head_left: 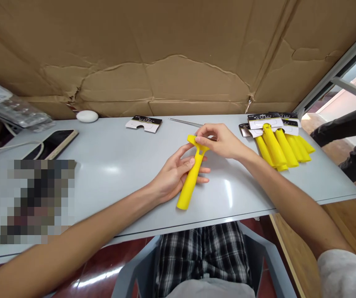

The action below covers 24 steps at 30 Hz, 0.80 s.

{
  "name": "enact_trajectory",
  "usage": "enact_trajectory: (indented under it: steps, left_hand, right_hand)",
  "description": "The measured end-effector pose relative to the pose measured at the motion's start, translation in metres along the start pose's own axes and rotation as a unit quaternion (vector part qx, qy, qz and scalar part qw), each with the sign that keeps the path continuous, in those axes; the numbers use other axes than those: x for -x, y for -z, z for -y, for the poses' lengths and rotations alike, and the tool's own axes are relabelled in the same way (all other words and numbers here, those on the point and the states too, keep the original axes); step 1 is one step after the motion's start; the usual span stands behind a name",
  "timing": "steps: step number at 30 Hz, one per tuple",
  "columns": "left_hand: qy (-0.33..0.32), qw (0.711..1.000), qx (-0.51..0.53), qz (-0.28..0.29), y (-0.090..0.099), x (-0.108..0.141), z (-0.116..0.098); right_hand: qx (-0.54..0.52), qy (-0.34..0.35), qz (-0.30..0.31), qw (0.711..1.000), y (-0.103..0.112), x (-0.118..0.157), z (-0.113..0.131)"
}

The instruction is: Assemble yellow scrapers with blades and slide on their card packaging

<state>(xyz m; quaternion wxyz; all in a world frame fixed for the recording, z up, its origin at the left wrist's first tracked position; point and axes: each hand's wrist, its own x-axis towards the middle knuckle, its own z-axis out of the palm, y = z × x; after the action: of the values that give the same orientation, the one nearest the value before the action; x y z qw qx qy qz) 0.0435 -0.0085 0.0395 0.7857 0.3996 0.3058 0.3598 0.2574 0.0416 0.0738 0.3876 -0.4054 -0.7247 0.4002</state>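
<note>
A yellow handle-shaped piece [189,182] with a wider, flared top is held tilted above the grey table. My left hand [178,171] has its thumb on the tube and its fingers behind it. The fingers of my right hand [217,140] pinch the flared top end. A black and white card [143,123] with a notch in its edge lies flat behind my hands. Beside it is a thin metal rod [184,121], its right end hidden by my right hand. Several yellow pieces [274,147] with black and white cards [265,121] at their tops are piled at the right.
Along the back of the grey table [103,186] stands a cardboard sheet [165,41]. On the left are a white oval object [87,116], a phone [61,142], cables and clear plastic packaging [19,111]. A person's dark-clothed legs [352,132] show at far right.
</note>
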Motion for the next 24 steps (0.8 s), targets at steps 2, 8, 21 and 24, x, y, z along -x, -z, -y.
enact_trajectory:
  steps: [2, 8, 21, 24]
  left_hand:
    - [-0.012, 1.0, 0.005, -0.006, -0.0017, 0.0014, 0.0016]
    - [-0.02, 1.0, 0.001, -0.007, -0.0028, 0.0022, 0.0034]
    - [-0.024, 0.999, 0.017, -0.017, -0.0059, 0.0019, 0.0045]
    - [-0.026, 0.999, 0.014, -0.016, -0.0077, 0.0028, 0.0033]
  right_hand:
    - [-0.021, -0.021, 0.005, 1.0, -0.0008, -0.001, -0.0011]
    - [-0.037, -0.046, 0.006, 0.998, -0.0033, -0.0015, -0.0042]
    - [-0.083, -0.062, -0.007, 0.995, -0.0055, 0.0014, -0.0012]
    - [-0.081, -0.062, -0.011, 0.995, -0.0041, 0.0015, -0.0028]
